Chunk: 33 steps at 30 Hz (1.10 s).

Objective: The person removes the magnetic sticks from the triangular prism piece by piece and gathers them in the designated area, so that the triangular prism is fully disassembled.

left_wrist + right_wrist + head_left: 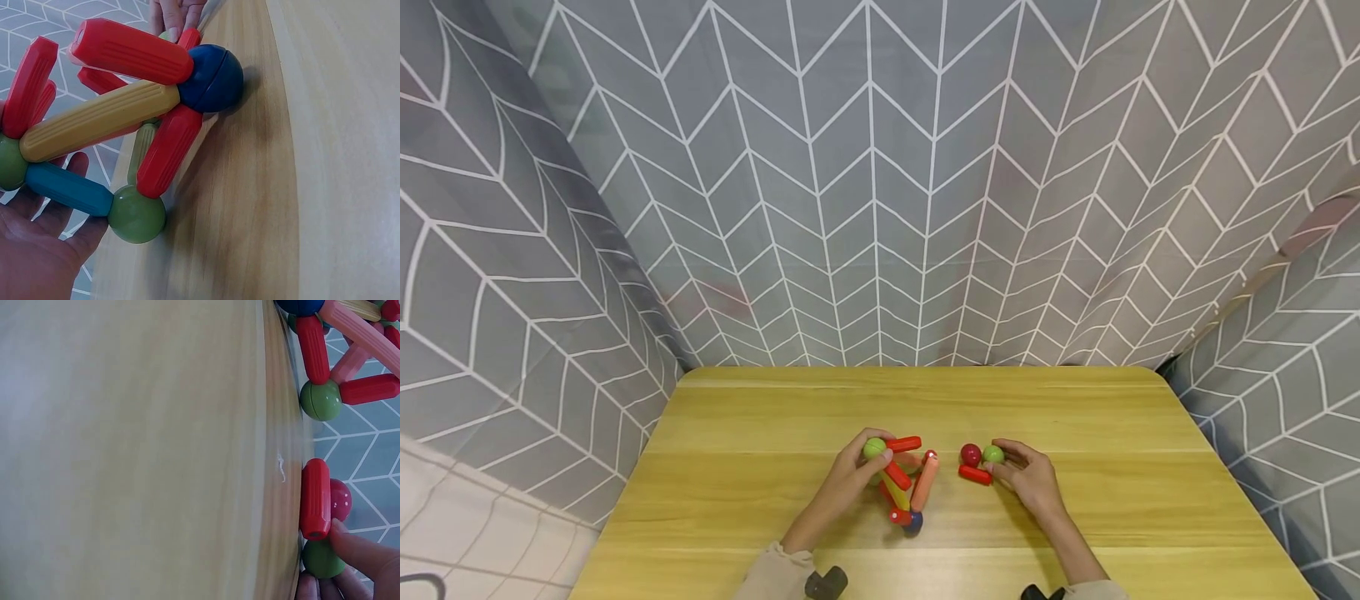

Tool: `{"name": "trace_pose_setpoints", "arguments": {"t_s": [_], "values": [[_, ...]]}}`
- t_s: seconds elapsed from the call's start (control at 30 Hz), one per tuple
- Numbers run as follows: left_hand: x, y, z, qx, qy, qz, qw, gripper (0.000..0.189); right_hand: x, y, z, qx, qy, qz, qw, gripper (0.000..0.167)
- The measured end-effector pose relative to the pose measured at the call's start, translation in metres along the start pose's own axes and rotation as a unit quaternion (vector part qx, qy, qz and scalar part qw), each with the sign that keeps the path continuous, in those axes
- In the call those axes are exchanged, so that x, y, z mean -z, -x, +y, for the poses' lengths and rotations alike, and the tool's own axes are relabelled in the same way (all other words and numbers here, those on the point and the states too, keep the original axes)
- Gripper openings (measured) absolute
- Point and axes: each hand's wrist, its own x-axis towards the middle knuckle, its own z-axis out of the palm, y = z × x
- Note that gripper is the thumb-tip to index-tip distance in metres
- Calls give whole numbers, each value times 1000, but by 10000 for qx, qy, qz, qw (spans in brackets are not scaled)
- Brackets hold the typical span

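Observation:
My left hand (850,468) grips a structure of magnetic building rods and balls (897,494), thumb and fingers around its upper green ball (875,448). Red, yellow and pink rods show in it, with a dark blue ball (913,523) at the near corner. The left wrist view adds a blue rod (69,189) running to another green ball (137,214) close over the table. To the right, my right hand (1032,482) pinches a loose green ball (994,454) between thumb and fingers. Beside that ball are a dark red ball (971,454) and a short red rod (975,475).
Everything is on a wood-grain table (760,417) with rounded far corners. A grey curtain (895,208) with white zigzag lines hangs behind its far edge and at both sides. Dark wrist bands (826,582) sit at the sleeves.

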Motion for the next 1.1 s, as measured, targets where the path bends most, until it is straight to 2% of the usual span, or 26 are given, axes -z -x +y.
{"name": "trace_pose_setpoints", "arguments": {"t_s": [0.33,0.5,0.77,1.1], "values": [[1,5,-1,59,17,-35,10000,32,-4,2,3,-203,-22,-72,9998,51],[0,3,-1,77,5,-114,9999,33,-3,3,3,-147,51,6,9999,45],[3,1,-3,-116,37,-267,9996,39,-2,2,0,-80,140,15,9999,36],[11,8,-16,-439,262,-749,9959,48,-2,1,1,-23,164,72,9998,38]]}}
